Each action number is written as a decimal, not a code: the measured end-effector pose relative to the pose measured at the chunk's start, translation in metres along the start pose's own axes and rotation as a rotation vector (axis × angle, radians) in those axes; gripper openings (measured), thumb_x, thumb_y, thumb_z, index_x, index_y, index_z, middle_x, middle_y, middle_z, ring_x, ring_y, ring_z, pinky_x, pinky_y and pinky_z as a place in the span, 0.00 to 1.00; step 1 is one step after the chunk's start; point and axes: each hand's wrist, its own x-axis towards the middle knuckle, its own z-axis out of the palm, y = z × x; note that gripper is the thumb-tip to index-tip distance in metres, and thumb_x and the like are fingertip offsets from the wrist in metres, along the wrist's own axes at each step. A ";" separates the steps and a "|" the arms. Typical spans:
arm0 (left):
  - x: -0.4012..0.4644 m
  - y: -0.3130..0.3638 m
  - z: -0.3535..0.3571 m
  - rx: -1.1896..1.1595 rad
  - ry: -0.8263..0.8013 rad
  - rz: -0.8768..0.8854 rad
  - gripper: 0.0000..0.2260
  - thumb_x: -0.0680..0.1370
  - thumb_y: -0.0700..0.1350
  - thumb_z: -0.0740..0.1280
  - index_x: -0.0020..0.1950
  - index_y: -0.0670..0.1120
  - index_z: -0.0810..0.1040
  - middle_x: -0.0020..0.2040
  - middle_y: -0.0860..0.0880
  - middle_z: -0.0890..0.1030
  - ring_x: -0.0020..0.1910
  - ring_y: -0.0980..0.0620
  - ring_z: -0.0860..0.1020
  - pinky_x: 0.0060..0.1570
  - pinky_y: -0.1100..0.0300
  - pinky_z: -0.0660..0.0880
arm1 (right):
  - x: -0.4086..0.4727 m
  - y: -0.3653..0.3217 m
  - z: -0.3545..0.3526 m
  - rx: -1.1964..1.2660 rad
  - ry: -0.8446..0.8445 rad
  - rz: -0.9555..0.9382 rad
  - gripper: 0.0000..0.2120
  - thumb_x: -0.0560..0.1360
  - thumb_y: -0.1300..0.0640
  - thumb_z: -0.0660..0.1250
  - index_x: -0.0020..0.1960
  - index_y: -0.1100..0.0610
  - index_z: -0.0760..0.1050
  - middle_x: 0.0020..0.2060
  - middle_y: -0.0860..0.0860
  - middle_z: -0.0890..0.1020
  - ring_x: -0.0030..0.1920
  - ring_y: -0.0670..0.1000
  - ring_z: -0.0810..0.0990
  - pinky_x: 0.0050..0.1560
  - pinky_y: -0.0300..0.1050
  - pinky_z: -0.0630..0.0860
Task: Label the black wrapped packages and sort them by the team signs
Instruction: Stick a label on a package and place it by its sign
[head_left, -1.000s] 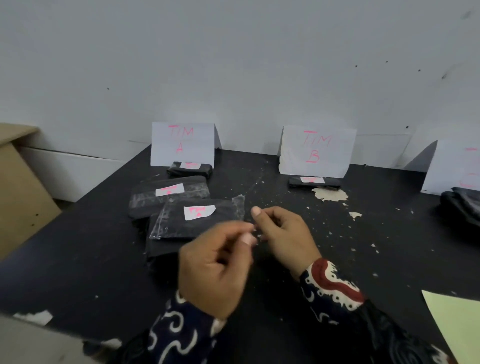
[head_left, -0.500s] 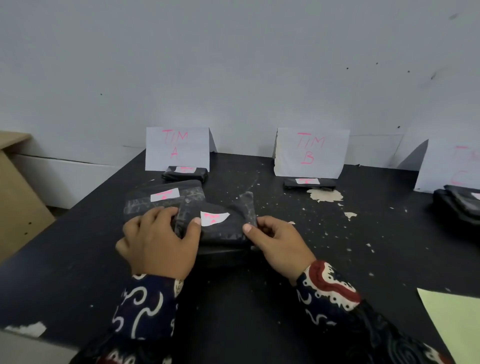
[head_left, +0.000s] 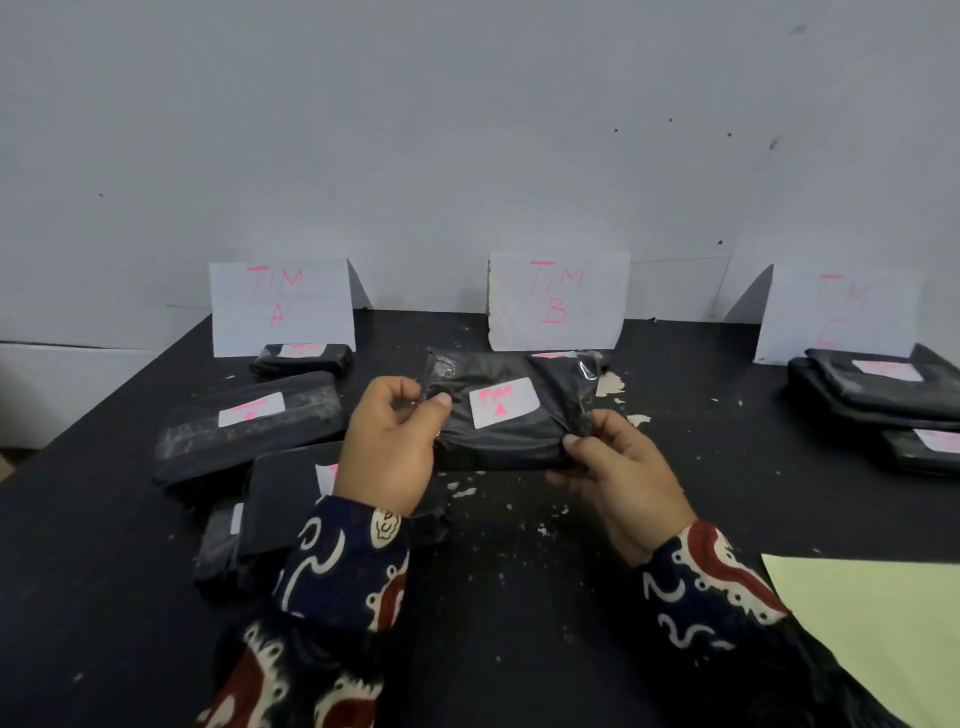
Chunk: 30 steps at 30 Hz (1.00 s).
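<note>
Head view: black wrapped package (head_left: 506, 421) held up over the middle of the desk (head_left: 727, 483), long axis running left to right, white label (head_left: 503, 401) with pink "TIM A" facing up. Left hand (head_left: 387, 447) grasping the package's left end, thumb on top and fingers curled beneath; right hand (head_left: 618, 475) pinching its right end at the loose clear wrap.

Against the desk's back edge, 3 paper signs: TIM A sign (head_left: 283, 306) toward the back left corner, TIM B sign (head_left: 558, 301) at the middle, TIM C sign (head_left: 836, 314) toward the back right.

Held package sitting directly in front of the TIM B sign, yet labelled for A; matching sign lying up and to the left, on the left hand's side, that hand the nearer of the 2. Judged next: carry leftward and back to join the 1 small package (head_left: 301, 358) at the foot of the TIM A sign.

More labelled packages (head_left: 249, 426) lying along the desk's left edge; a stack of dark packages (head_left: 878, 395) under the TIM C sign; pale yellow sheet (head_left: 878, 623) at the front right corner.
</note>
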 end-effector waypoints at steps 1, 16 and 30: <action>0.002 0.000 0.006 -0.072 -0.057 -0.050 0.09 0.75 0.44 0.71 0.53 0.47 0.74 0.43 0.50 0.81 0.37 0.56 0.79 0.40 0.60 0.75 | 0.000 -0.001 -0.003 0.013 0.024 0.026 0.08 0.78 0.67 0.61 0.48 0.57 0.76 0.45 0.55 0.83 0.44 0.53 0.81 0.44 0.50 0.78; 0.000 -0.024 0.041 -0.133 -0.223 0.061 0.15 0.69 0.36 0.76 0.54 0.43 0.79 0.46 0.48 0.85 0.45 0.54 0.84 0.41 0.64 0.79 | -0.003 -0.011 -0.020 -0.001 0.009 -0.059 0.16 0.68 0.62 0.77 0.54 0.61 0.81 0.50 0.58 0.85 0.53 0.58 0.84 0.59 0.59 0.78; -0.001 -0.031 0.039 -0.112 -0.352 0.078 0.26 0.66 0.39 0.79 0.61 0.48 0.76 0.50 0.52 0.85 0.49 0.55 0.83 0.48 0.60 0.80 | -0.001 -0.013 -0.021 0.127 0.023 0.076 0.11 0.70 0.68 0.72 0.52 0.65 0.81 0.48 0.64 0.84 0.48 0.63 0.84 0.48 0.53 0.81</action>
